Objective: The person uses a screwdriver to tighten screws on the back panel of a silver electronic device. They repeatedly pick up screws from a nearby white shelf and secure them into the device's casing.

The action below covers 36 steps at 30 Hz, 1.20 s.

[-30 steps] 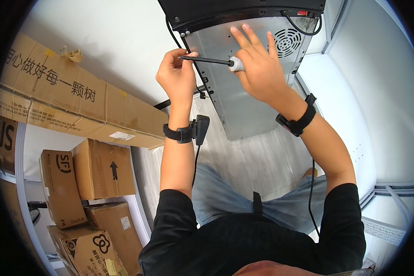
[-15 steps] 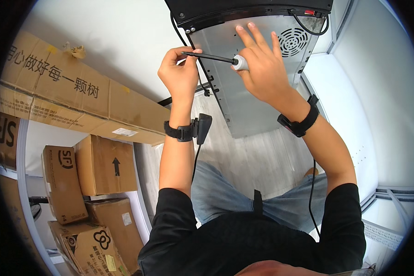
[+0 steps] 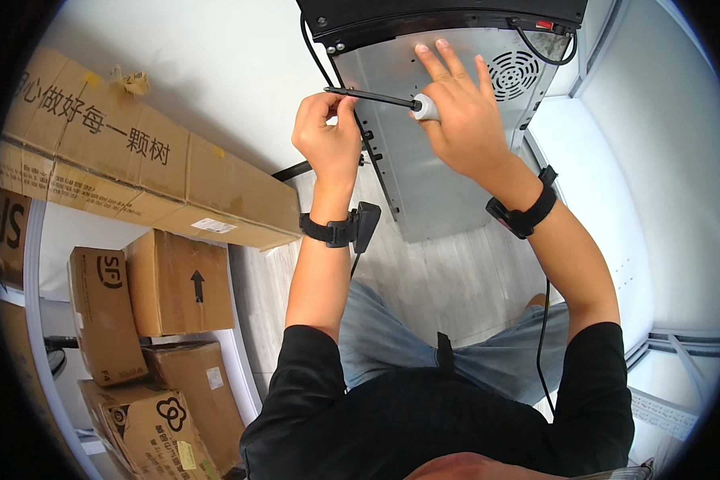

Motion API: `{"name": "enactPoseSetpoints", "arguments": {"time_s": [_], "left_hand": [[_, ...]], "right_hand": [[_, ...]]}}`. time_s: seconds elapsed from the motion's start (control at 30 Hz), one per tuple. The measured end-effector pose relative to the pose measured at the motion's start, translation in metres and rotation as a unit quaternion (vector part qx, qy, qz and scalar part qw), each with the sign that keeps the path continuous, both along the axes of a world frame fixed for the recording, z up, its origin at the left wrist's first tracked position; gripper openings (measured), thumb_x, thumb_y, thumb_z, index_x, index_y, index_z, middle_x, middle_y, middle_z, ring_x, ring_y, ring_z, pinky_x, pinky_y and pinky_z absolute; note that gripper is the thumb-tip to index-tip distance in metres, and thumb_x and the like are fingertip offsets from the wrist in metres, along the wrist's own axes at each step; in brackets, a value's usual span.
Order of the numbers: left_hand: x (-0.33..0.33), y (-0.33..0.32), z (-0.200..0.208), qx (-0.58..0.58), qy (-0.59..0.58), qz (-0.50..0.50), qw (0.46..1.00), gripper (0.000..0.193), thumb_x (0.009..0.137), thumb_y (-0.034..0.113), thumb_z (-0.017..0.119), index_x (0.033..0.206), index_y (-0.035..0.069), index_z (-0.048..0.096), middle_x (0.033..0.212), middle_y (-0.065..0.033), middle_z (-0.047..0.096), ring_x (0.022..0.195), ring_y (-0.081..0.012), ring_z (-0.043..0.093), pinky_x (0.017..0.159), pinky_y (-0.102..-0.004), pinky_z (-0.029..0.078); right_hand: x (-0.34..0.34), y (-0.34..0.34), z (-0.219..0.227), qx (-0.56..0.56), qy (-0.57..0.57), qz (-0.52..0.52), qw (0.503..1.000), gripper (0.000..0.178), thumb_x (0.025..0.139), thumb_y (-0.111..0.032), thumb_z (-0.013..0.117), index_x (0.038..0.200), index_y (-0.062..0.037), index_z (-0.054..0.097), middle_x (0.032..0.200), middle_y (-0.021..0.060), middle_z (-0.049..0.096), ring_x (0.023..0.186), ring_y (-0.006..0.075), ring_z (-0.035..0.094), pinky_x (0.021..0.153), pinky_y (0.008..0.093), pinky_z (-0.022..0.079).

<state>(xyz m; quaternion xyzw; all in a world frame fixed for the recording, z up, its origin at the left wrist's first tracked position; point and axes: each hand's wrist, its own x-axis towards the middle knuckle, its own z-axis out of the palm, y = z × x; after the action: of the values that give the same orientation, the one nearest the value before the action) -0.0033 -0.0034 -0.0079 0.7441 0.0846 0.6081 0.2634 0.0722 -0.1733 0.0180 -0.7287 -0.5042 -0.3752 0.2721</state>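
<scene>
Screwdriver (image 3: 376,98) between both hands' closed fingers, against metal appliance back (image 3: 424,168), cardboard boxes (image 3: 168,280) left.

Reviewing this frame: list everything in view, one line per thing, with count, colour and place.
Appliance: one, grey sheet-metal panel with a round vent and a black edge, top centre, under both hands.
Screwdriver: one, black shaft with a pale handle, lying across the panel between the hands.
Black cables: at least two, at the appliance's top corners.
Long cardboard box: one, brown, upper left, lying slantwise.
Smaller cardboard boxes: about four, brown, stacked lower left.
White wall: top left.
Pale wood-look floor: centre, below the appliance.
Left hand: fingers pinch the shaft near its tip; black wrist strap.
Right hand: palm over the handle, fingers spread on the panel; black wrist strap.
</scene>
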Motion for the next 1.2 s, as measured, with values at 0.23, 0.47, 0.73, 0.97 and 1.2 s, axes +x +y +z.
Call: {"name": "enactPoseSetpoints", "arguments": {"time_s": [0.23,0.47,0.73,0.97,1.2], "left_hand": [[-0.002,-0.002,0.004,0.013,0.026,0.021,0.999,0.01,0.075,0.002,0.069,0.071,-0.002,0.06,0.067,-0.0081,0.06,0.055,-0.0151,0.056,0.053,-0.0249,0.046],[-0.011,-0.008,0.002,-0.14,0.048,-0.061,0.987,0.012,0.085,0.008,0.063,0.079,-0.001,0.059,0.073,-0.0055,0.06,0.064,-0.0128,0.059,0.059,-0.0257,0.048],[-0.03,-0.028,-0.082,-0.407,0.015,-0.198,0.892,0.006,0.093,0.009,0.051,0.089,0.003,0.052,0.094,-0.0073,0.061,0.083,-0.0102,0.055,0.07,-0.0246,0.046],[-0.023,-0.039,-0.162,-0.574,0.079,-0.179,0.795,0.01,0.097,0.018,0.046,0.094,0.009,0.051,0.106,-0.0026,0.055,0.098,-0.0121,0.052,0.079,-0.031,0.047],[-0.022,-0.048,-0.185,-0.552,0.098,-0.156,0.813,0.009,0.095,0.015,0.048,0.094,0.005,0.05,0.096,-0.0043,0.05,0.082,-0.0097,0.048,0.071,-0.0251,0.045]], "right_hand": [[0.0,-0.003,0.002,-0.008,0.015,0.007,1.0,0.014,0.075,-0.012,0.066,0.08,-0.004,0.055,0.135,0.0127,0.049,0.131,0.0309,0.037,0.102,0.0596,0.026],[-0.001,-0.003,0.002,-0.011,0.018,0.013,1.0,0.015,0.077,-0.012,0.065,0.082,-0.0036,0.055,0.136,0.0131,0.048,0.132,0.0314,0.036,0.102,0.0597,0.025],[0.001,-0.004,0.0,-0.016,0.025,0.007,1.0,0.017,0.077,-0.012,0.067,0.082,-0.0021,0.055,0.136,0.0128,0.048,0.132,0.0314,0.036,0.102,0.0597,0.024],[-0.001,-0.002,0.001,-0.02,0.026,0.012,0.999,0.017,0.076,-0.011,0.067,0.083,-0.0013,0.055,0.137,0.0127,0.047,0.133,0.0309,0.036,0.103,0.0598,0.023],[-0.001,-0.006,0.002,-0.033,0.027,0.003,0.999,0.017,0.077,-0.011,0.067,0.084,-0.0014,0.055,0.138,0.0118,0.046,0.133,0.0305,0.035,0.103,0.06,0.023]]}}
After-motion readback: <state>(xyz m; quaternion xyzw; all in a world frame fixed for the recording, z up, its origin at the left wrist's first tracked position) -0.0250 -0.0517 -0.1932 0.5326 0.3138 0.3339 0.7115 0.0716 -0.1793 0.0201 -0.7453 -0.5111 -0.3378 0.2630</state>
